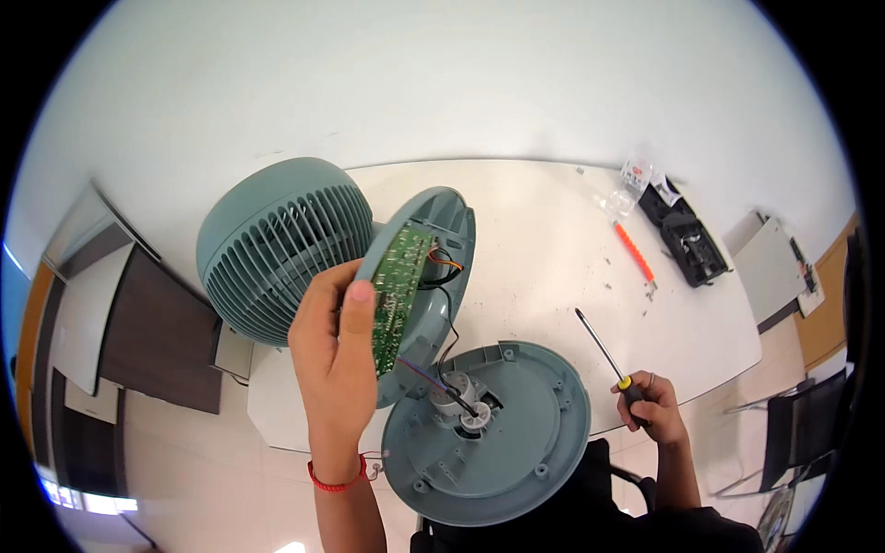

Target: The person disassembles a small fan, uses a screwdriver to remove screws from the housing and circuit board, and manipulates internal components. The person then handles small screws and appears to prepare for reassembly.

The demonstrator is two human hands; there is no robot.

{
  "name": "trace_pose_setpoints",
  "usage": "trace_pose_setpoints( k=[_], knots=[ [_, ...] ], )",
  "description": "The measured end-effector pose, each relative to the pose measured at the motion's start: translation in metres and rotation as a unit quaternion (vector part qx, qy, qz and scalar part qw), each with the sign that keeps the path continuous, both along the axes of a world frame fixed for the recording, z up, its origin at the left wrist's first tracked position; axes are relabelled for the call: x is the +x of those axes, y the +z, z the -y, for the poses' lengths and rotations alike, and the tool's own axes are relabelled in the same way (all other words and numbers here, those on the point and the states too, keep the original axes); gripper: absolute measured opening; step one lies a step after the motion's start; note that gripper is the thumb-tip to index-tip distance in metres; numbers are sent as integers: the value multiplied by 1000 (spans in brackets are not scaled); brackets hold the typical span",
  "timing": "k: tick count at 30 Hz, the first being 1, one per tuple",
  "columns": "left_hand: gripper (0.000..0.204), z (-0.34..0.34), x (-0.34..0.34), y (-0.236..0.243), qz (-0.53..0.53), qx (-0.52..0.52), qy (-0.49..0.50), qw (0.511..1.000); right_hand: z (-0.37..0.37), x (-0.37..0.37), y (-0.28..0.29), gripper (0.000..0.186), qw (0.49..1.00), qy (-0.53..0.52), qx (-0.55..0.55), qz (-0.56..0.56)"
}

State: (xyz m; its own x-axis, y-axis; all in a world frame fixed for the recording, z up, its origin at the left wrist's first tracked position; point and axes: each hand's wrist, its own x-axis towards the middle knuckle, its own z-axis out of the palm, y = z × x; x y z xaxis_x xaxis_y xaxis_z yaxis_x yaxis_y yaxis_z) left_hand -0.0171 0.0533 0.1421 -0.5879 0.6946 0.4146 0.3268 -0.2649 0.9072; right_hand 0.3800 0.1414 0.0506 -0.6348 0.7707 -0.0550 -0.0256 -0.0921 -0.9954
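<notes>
A round grey-green plastic base [539, 401] crosses the white table [535, 249]'s near edge, open surface beyond. The left hand [334, 346] grips a tilted grey-green plastic housing [431, 318]; the right hand [654, 408] holds a yellow-and-black-handled screwdriver [607, 355], slanted, tip forward-left.

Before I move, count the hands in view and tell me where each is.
2. The left hand grips the tilted housing with the green circuit board; the right hand holds the screwdriver, right of the round base. No others show.
</notes>
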Motion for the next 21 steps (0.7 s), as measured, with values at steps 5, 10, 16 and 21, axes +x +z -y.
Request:
trace_pose_setpoints(
  k=[5, 10, 16, 21],
  knots=[
    [27, 4, 1, -5, -5, 22, 39, 999, -15, 1, -26, 35, 999, -29, -1, 38],
    [28, 0, 16, 16, -34, 62, 28, 997, -22, 11, -29, 32, 1000, 1, -18, 14],
    [29, -5, 7, 14, -53, -22, 110, 992, -21, 20, -35, 27, 999, 26, -24, -5],
    [33, -8, 10, 13, -96, -22, 127, 987, -24, 24, -39, 25, 999, 32, -35, -13]
  ],
)
